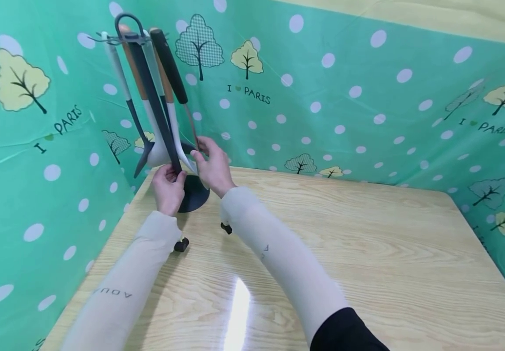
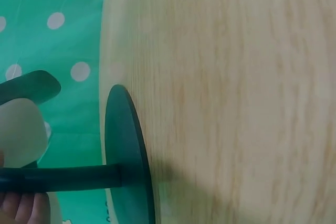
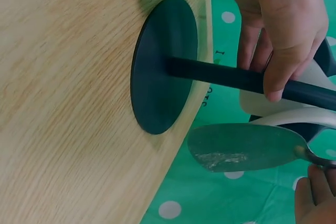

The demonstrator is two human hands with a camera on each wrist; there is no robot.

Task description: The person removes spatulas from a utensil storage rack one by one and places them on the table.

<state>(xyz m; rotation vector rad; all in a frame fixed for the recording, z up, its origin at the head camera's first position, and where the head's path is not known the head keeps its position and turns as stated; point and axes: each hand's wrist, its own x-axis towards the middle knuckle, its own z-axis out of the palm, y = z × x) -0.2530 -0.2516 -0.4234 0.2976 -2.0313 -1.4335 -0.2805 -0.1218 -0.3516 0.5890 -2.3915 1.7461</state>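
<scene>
A dark utensil stand (image 1: 193, 194) with a round base and upright pole is at the table's far left corner. My left hand (image 1: 167, 190) pinches the pole low down, above the base; in the right wrist view its thumb lies along the pole. Several utensils hang round the pole from the stand's top ring. With its fingertips my right hand (image 1: 214, 168) pinches the thin shaft of a spatula with a black handle (image 1: 169, 66). The metal spatula blade (image 3: 244, 148) shows below that hand in the right wrist view. Part of the shaft is hidden behind fingers.
Among the hanging utensils are a slotted-looking dark head (image 1: 144, 158) with a pale green handle and a white ladle (image 1: 159, 152). The light wood table (image 1: 344, 253) reaches to the right. Green patterned cloth (image 1: 314, 122) hangs close behind and at the left.
</scene>
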